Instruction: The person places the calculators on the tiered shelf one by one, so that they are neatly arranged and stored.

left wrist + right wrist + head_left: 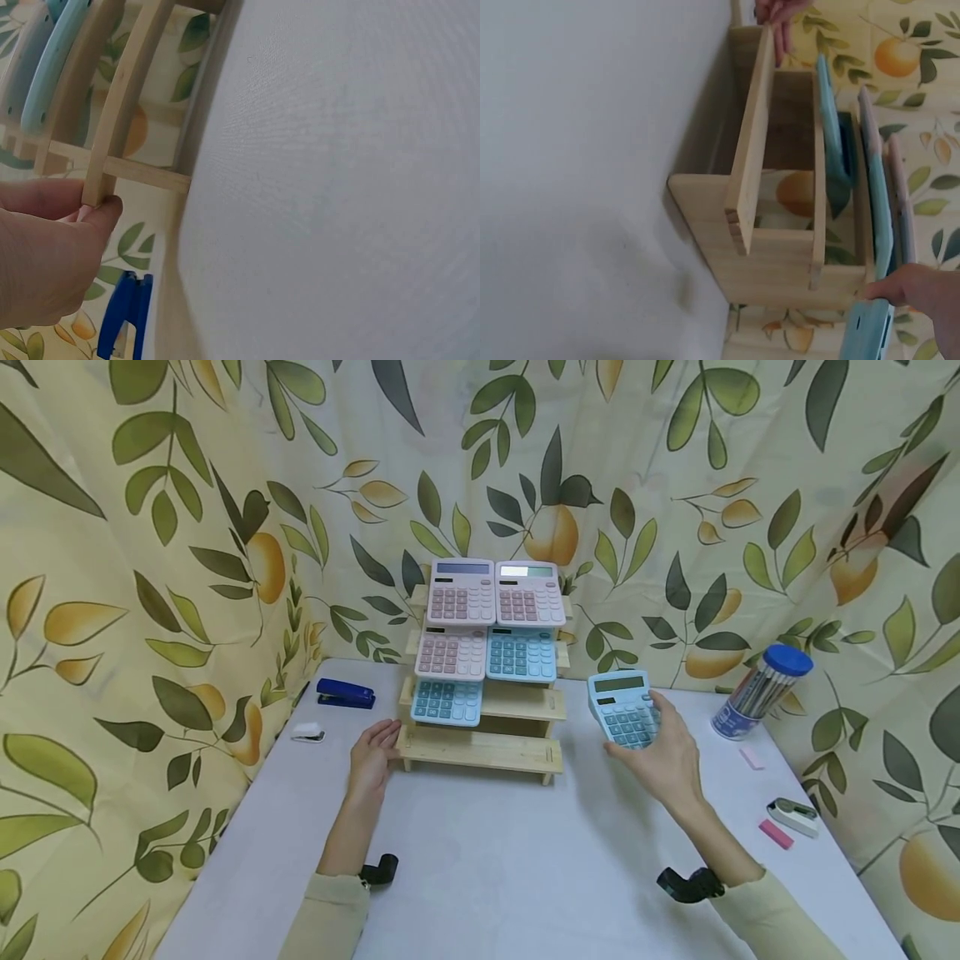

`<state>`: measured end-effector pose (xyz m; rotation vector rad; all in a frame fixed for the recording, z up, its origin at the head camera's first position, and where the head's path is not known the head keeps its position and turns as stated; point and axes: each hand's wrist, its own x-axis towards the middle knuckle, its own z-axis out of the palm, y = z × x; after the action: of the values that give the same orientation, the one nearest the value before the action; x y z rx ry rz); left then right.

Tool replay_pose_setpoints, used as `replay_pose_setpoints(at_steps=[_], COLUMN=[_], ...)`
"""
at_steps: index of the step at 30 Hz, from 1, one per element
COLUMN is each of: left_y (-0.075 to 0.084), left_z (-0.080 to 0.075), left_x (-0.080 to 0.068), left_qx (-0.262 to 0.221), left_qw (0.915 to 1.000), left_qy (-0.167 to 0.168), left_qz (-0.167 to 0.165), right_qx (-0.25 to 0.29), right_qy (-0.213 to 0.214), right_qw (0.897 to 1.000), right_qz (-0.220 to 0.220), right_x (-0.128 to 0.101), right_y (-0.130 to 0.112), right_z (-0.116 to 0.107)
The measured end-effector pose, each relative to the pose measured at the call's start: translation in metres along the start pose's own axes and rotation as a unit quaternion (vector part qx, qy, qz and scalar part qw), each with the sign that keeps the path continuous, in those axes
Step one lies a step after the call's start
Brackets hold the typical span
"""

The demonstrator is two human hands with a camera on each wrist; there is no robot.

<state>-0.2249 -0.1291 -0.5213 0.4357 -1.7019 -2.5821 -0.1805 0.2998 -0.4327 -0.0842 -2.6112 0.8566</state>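
Observation:
A stepped wooden rack [480, 752] stands on the white table, holding calculators on its tiers. On the top tier lean two pink calculators [461, 593]. The tier below has another pink calculator [450, 653] on the left and a blue one [521, 654] on the right; lower left rests another blue calculator [447, 702]. My left hand [372, 752] pinches the left end of the lowest shelf board [124, 105] between thumb and fingers. To the right of the rack, my right hand [667, 756] grips a blue calculator [624, 706] by its lower right side, keys facing me.
At the left lie a blue stapler [345, 693] and a small white object [307, 732]. On the right stand a blue-lidded tub of pens [757, 693], a light pink block [752, 757], a white stapler-like tool [793, 817] and a pink block [776, 834]. Patterned curtain [637, 485] hangs behind.

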Motion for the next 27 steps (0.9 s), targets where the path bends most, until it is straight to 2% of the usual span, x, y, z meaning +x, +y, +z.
replay_pose_setpoints(at_steps=[27], left_y=[-0.002], left_z=[0.000], left_x=[-0.001], left_qx=[-0.005], left_qw=[1.0000], left_qy=[-0.001], left_qz=[0.006], right_qx=[0.024], right_qy=[-0.023], right_qw=[0.999], right_qz=[-0.040], right_x=[-0.016], right_y=[-0.025], right_z=[0.010])
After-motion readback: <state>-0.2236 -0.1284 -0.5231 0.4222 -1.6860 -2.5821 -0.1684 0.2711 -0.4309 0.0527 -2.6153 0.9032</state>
